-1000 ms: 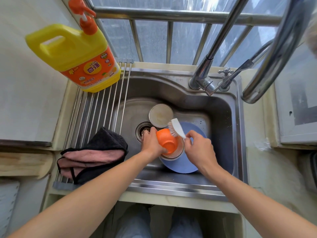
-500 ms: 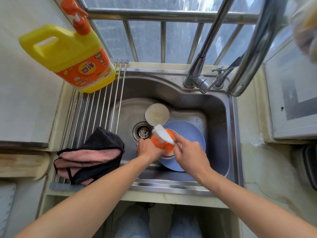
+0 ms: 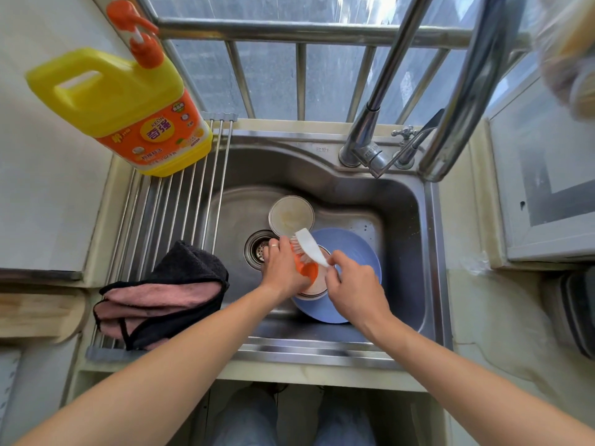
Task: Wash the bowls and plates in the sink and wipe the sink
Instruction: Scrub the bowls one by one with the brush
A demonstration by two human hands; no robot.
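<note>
A small orange plastic bowl is gripped in a person's left hand above the basin of a stainless-steel sink, while the right hand pinches the white handle of a scrubbing brush whose bristles press against the bowl. Directly beneath sits a pale bowl with a dark rim, resting on a round blue plate on the sink floor. A second pale round bowl lies just behind, beside the round metal drain strainer. A chrome tap rises from the sink's far right corner. On the roll-up rack of steel rods spanning the sink's left side lies a folded black-and-pink cloth, and at the rack's far end stands a yellow detergent jug with an orange pump and label. Metal window bars run behind.
</note>
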